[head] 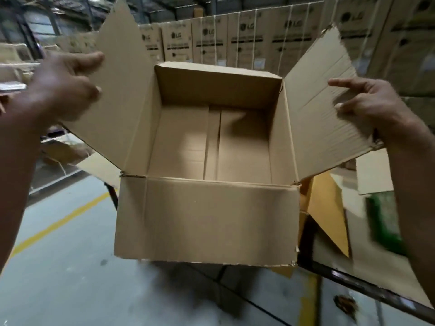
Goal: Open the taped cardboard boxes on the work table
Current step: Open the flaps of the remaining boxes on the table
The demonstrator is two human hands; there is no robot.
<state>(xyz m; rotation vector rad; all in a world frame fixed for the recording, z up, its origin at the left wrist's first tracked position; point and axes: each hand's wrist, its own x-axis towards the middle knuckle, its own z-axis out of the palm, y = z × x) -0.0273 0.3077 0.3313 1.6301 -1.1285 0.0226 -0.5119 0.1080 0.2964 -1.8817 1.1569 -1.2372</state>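
A brown cardboard box (204,220) fills the middle of the head view, its top open and its inside empty. All its flaps are spread: the near flap hangs down, the far one stands back. My left hand (63,88) holds the left flap (122,97) by its outer edge, thumb in front and fingers behind. My right hand (369,104) grips the outer edge of the right flap (322,118). The box juts past the table's near edge.
The dark metal frame of the work table (348,276) runs under the box to the right, with loose cardboard sheets (329,208) and something green (386,227) on it. Tall printed cartons (249,41) line the back. Grey floor with a yellow line (61,222) lies to the left.
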